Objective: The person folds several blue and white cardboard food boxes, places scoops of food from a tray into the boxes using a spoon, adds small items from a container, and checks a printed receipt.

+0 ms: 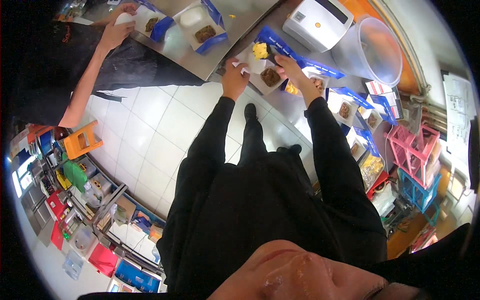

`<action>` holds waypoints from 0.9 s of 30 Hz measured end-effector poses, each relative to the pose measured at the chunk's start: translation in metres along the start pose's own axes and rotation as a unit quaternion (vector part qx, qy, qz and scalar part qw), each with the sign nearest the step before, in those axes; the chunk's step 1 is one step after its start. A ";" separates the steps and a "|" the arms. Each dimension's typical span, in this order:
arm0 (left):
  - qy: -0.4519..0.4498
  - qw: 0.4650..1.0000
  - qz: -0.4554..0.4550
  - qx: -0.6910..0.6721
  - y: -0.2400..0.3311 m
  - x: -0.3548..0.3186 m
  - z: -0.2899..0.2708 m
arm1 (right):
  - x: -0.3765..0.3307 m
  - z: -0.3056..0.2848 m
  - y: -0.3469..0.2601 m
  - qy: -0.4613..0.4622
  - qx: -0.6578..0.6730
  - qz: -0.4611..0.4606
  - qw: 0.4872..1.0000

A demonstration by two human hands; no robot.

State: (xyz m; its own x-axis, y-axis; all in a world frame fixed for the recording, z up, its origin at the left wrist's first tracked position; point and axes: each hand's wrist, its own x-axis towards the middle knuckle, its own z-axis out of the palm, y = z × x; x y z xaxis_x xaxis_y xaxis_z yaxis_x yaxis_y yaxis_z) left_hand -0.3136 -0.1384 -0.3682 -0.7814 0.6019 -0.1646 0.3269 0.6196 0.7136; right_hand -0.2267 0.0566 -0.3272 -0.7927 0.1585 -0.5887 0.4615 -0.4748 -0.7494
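Over the metal counter, my right hand (294,71) is closed around a dark utensil (273,56); its exact kind is hard to make out. Yellow food (260,50), in a lump, is at its far end. Below that lies an open white and blue food box (274,90) holding a brown patty-like portion (270,77). My left hand (234,80) is at the left side of this box, its fingers pinching the white edge. Just right of the box, more yellow food (292,88) shows partly behind my right hand.
More open boxes with brown food (345,110) line the counter toward the right. A white machine (318,24) and a clear tub (372,52) stand behind. At left, a co-worker's hands (116,31) hold a white round thing near two boxes. An orange stool (83,141) stands on the floor.
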 end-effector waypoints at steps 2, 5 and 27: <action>0.132 0.991 0.013 0.010 0.010 -0.010 -0.002 | 0.004 0.012 0.002 0.005 -0.028 -0.006 1.000; 0.212 0.975 0.009 -0.068 0.019 -0.012 0.002 | 0.024 0.017 0.021 0.041 -0.137 -0.100 0.985; 0.194 0.980 0.041 -0.023 0.033 -0.015 0.000 | 0.030 -0.004 0.009 -0.060 0.046 0.042 0.996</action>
State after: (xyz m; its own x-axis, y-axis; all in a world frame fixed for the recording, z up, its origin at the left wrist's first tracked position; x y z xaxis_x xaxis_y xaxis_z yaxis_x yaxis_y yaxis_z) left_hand -0.2909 -0.1269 -0.3418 -0.9000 0.4059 0.1589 0.3792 0.5492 0.7447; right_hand -0.2448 0.0605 -0.3529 -0.7970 0.0132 -0.6038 0.4941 -0.5608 -0.6644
